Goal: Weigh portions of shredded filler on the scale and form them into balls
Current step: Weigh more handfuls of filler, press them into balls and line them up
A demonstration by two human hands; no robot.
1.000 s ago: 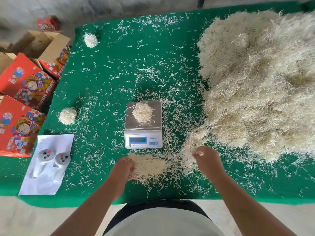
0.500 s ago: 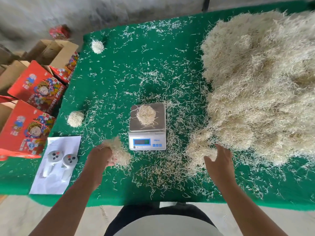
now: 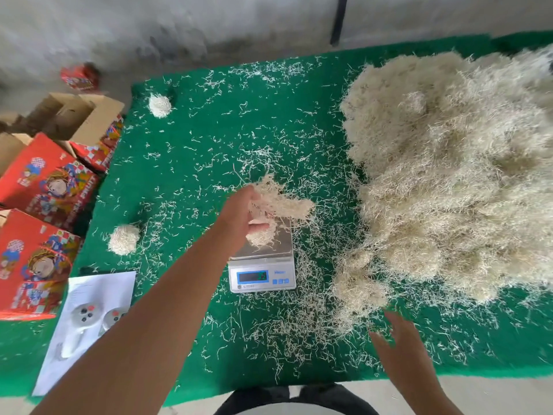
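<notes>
Green felt covers your table [image 3: 185, 163], strewn with loose shreds. Two finished balls sit at ten o'clock from the scale [image 3: 262, 259]: one near [image 3: 123, 239], one far [image 3: 160, 105]. A large filler pile [image 3: 454, 175] at two o'clock suggests many portions remain. Your left hand [image 3: 244, 218] hovers over the pan, fingers curled around a tuft [image 3: 278, 202], above a clump [image 3: 261, 236] already lying there. Your right hand [image 3: 399, 345] hangs at five o'clock, fingers spread and holding nothing, just short of the pile's edge.
</notes>
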